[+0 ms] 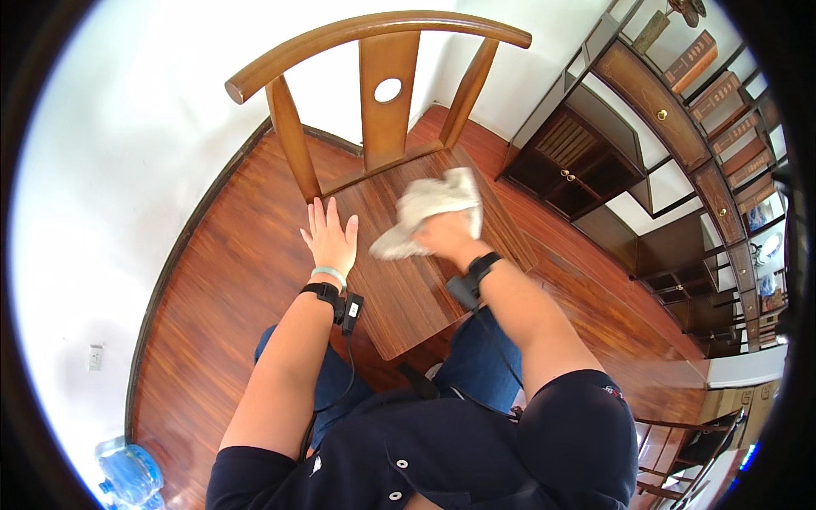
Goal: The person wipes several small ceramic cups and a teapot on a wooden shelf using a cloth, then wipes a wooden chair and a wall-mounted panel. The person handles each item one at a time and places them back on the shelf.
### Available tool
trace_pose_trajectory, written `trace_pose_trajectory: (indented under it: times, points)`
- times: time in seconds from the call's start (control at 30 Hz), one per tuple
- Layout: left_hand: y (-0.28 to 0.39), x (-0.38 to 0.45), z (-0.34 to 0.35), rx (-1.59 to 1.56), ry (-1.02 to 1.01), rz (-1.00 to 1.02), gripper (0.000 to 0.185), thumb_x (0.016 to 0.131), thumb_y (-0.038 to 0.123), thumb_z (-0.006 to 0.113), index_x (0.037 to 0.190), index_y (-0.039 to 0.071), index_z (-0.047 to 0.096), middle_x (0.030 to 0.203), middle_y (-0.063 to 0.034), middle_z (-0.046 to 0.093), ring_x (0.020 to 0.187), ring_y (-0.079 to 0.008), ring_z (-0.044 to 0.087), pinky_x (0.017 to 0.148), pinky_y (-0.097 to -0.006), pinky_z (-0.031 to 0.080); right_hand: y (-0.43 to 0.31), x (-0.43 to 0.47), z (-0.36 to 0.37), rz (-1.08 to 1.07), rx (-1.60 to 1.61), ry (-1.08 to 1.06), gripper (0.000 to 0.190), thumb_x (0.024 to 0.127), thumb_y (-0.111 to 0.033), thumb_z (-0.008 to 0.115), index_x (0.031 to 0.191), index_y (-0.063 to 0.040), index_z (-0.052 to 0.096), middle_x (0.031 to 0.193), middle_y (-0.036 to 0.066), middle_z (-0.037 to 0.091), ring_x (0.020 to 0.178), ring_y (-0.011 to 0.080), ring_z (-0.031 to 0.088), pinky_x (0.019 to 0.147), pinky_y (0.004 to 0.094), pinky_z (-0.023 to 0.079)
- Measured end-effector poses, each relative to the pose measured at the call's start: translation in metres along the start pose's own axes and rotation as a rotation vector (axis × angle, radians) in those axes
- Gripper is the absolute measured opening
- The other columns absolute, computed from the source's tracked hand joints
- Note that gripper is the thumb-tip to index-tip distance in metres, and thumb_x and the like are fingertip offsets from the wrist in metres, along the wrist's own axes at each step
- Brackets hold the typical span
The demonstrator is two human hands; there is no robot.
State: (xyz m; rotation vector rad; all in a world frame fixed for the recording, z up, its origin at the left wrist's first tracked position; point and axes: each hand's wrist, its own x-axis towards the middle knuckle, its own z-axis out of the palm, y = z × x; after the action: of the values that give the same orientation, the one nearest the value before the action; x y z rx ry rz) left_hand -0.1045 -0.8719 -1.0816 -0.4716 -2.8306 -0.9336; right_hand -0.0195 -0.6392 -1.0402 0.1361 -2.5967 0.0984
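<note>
A wooden chair stands before me, with a flat brown seat (401, 306) and a curved top rail (382, 24). Its back splat (386, 127) has a round hole. My right hand (449, 236) grips a whitish cloth (433, 197), which lies bunched over the right half of the seat; hand and cloth are blurred. At the seat's left edge, near the foot of the left back post (293, 140), my left hand (331, 236) rests flat with its fingers spread and nothing in it. Both wrists wear black straps with small cabled devices.
A dark wooden display cabinet (574, 166) with shelves, drawers and books lines the right side. White wall (159, 127) curves along the left, behind the chair. Blue plastic water bottles (131, 475) stand at lower left. Another piece of wooden furniture (688, 446) is at lower right.
</note>
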Motion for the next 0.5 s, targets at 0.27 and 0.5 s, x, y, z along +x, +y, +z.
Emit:
trace_pose_trajectory:
  times: [0.27, 0.5]
  points:
    - [-0.003, 0.002, 0.003, -0.156, 0.054, 0.012, 0.067, 0.099, 0.049, 0.050, 0.150, 0.007, 0.038, 0.162, -0.0184, 0.025, 0.151, -0.0345, 0.020, 0.116, -0.0680, 0.016, 0.023, -0.042, -0.023, 0.326, -0.207, -0.350, 0.042, 0.089, -0.040, 0.056, 0.108, -0.005, 0.072, 0.108, 0.019, 0.071, 0.101, 0.0388, 0.066, 0.088, 0.0514, 0.047]
    - [0.004, -0.013, -0.019, 0.013, -0.068, 0.214, 0.072, 0.095, 0.048, 0.056, 0.152, 0.009, 0.036, 0.164, -0.0197, 0.019, 0.152, -0.0376, 0.015, 0.114, -0.0726, 0.010, -0.132, -0.057, -0.035, -0.211, 0.341, -0.173, 0.064, 0.078, -0.042, 0.066, 0.134, -0.013, 0.059, 0.142, 0.018, 0.054, 0.137, 0.0393, 0.043, 0.116, 0.0582, 0.025]
